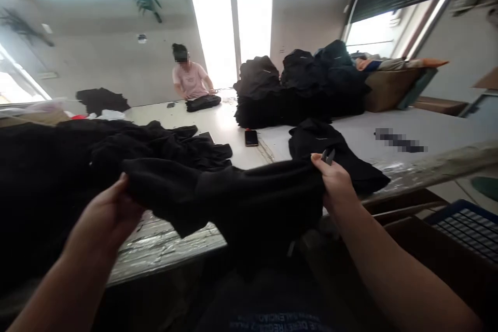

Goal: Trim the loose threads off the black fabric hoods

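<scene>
A black garment [264, 192] is stretched between my two hands, above the near edge of the table. My left hand [111, 212] is closed on the end of what looks like its sleeve. At the other side, my right hand [334, 181] grips the garment's edge. Two dark metal tips of thread snips [328, 156] stick up from the right hand; their handles are hidden. Just beyond that hand lies a black garment with a small light mark [322, 140]. Loose black garments [155, 140] are heaped beyond and beside my left hand.
Tall stacks of dark garments [272, 88] stand on the white table [229, 137], beside a cardboard box [389, 88]. A phone [251, 138] lies mid-table. Across it, a person in a pink shirt [190, 80] handles black fabric [202, 102]. A blue crate [467, 223] is low at right.
</scene>
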A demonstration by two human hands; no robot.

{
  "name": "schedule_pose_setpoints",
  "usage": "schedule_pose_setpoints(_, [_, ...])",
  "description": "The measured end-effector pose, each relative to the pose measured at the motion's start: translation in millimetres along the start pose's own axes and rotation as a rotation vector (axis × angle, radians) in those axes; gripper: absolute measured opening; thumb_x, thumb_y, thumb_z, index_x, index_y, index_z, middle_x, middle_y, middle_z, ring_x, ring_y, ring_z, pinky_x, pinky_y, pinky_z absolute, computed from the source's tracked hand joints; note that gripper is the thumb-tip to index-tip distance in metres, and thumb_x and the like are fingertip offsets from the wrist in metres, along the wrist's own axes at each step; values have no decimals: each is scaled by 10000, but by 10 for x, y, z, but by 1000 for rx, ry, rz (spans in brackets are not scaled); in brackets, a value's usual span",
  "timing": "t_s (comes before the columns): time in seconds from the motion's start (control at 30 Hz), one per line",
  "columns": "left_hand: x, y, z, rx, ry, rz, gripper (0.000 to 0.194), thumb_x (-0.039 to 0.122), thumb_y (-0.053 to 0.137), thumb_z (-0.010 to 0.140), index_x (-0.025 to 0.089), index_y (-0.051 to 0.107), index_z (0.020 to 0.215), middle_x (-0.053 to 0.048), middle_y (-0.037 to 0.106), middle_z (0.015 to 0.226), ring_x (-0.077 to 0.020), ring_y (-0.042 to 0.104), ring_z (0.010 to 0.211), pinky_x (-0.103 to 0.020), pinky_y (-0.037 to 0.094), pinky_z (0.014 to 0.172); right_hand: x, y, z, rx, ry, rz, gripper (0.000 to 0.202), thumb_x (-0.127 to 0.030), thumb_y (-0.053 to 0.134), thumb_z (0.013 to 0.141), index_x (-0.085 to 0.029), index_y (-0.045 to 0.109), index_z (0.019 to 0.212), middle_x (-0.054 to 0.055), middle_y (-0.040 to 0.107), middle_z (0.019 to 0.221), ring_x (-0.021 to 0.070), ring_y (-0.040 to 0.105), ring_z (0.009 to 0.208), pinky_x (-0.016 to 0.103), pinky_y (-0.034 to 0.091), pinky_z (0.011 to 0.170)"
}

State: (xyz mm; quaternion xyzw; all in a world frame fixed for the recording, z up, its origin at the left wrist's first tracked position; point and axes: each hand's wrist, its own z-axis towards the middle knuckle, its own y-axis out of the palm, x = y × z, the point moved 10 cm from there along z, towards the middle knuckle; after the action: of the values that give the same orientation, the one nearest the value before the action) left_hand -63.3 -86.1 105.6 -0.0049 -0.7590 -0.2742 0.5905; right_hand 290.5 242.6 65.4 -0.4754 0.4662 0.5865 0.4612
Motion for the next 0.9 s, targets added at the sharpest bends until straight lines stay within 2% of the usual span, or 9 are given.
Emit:
schedule_pose_setpoints(0.07, [-294, -226, 65, -6, -62, 71, 214, 158, 400, 932, 136, 612, 943, -56, 685, 862, -154, 679, 768, -291, 585, 677, 124, 298, 186, -66, -8, -87, 363, -510, 627, 747, -176, 594, 887, 7, 612, 707, 114, 557, 516, 224, 470, 458])
schedule_pose_setpoints(0.2, [-1028, -980, 144, 103, -182, 359, 130, 150, 535, 856, 95, 604, 953, -149, 661, 949, -226, 686, 770, -373, 580, 647, 526, 712, 197, -207, -20, -253, 303, -437, 578, 783, -157, 601, 896, 41, 619, 748, 122, 551, 509, 240, 456, 442])
schedule_pose_setpoints(0.3, [-1153, -1463, 96, 237, -51, 460, 187, 155, 556, 823, 103, 572, 1002, -162, 627, 1006, -228, 672, 814, -384, 568, 677, 686, 922, -124, -391, -80, -385, 266, -411, 567, 786, -157, 634, 826, 16, 585, 607, 135, 527, 487, 253, 432, 468])
schedule_pose_setpoints(0.37, [-1112, -1554, 53, 262, 53, 505, 211, 183, 587, 792, 115, 591, 992, -150, 620, 1017, -240, 653, 868, -392, 556, 727, 692, 1086, -446, -556, -136, -441, 223, -388, 594, 766, -172, 650, 766, 1, 567, 550, 147, 529, 500, 269, 436, 518])
schedule_pose_setpoints(0.43, [-1028, -1456, 40, 228, 162, 552, 212, 206, 636, 740, 149, 640, 945, -119, 621, 1040, -257, 621, 954, -394, 534, 802, 657, 1295, -830, -770, -241, -509, 149, -327, 634, 730, -193, 662, 786, 14, 620, 668, 167, 572, 605, 279, 455, 596])
schedule_pose_setpoints(0.53, [-875, -1042, 54, 64, 391, 703, 236, 191, 612, 728, 218, 681, 952, -74, 588, 1147, -249, 569, 1052, -377, 492, 886, 725, 1574, -1415, -1121, -482, -738, 282, -182, 628, 674, -225, 642, 952, 34, 614, 996, 178, 601, 776, 280, 467, 691])
schedule_pose_setpoints(0.6, [-833, -737, 57, -56, 540, 889, 319, 159, 558, 744, 245, 664, 1032, -72, 538, 1224, -219, 596, 962, -382, 492, 862, 835, 1637, -1567, -1193, -577, -872, 327, -120, 582, 664, -227, 627, 970, 42, 574, 1070, 171, 605, 785, 280, 469, 696])
schedule_pose_setpoints(0.77, [-797, -499, 190, -134, 558, 1004, 111, 206, 571, 757, 207, 665, 816, -64, 607, 1028, -197, 616, 812, -353, 498, 777, 766, 1598, -1398, -1087, -652, -795, 183, -136, 425, 809, -204, 594, 833, 41, 612, 868, 164, 616, 739, 266, 480, 662])
schedule_pose_setpoints(0.9, [-600, -451, 265, -131, 449, 928, 170, 324, 536, 824, 178, 600, 881, -25, 619, 754, -161, 607, 586, -288, 493, 577, 354, 1308, -923, -720, -652, -687, 177, -254, 426, 863, -211, 590, 912, 6, 618, 671, 170, 592, 570, 290, 476, 574])
